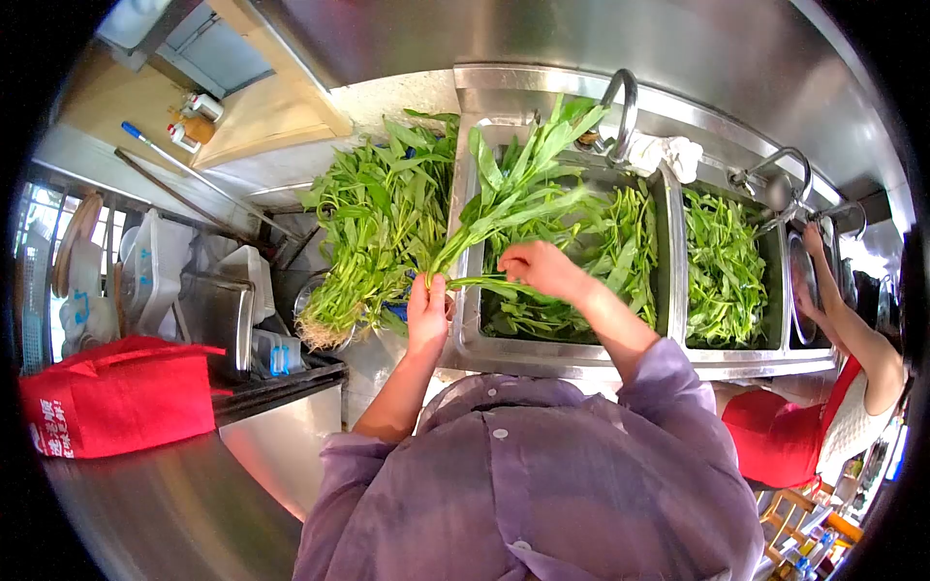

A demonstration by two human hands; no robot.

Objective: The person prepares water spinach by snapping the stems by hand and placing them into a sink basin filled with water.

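Observation:
My left hand [426, 308] is closed around the stem ends of a bunch of water spinach [518, 179], whose leaves point up and right over the near sink basin. One leafy stem runs rightward from that hand and passes under my right hand [538, 268]. The right fingers are curled together above the basin; what they pinch, if anything, is hidden. Left of the sink lies a large heap of water spinach [378, 213], its pale roots toward me. More loose greens [630, 247] lie in the basin below my right hand.
A second basin [678, 290] holds more greens [722, 266]. Curved faucets [630, 102] rise behind, with a white cloth [664, 155] beside one. At right a co-worker's arms [838, 300] reach into another basin. A red bag [126, 397] and white containers [155, 271] stand at left.

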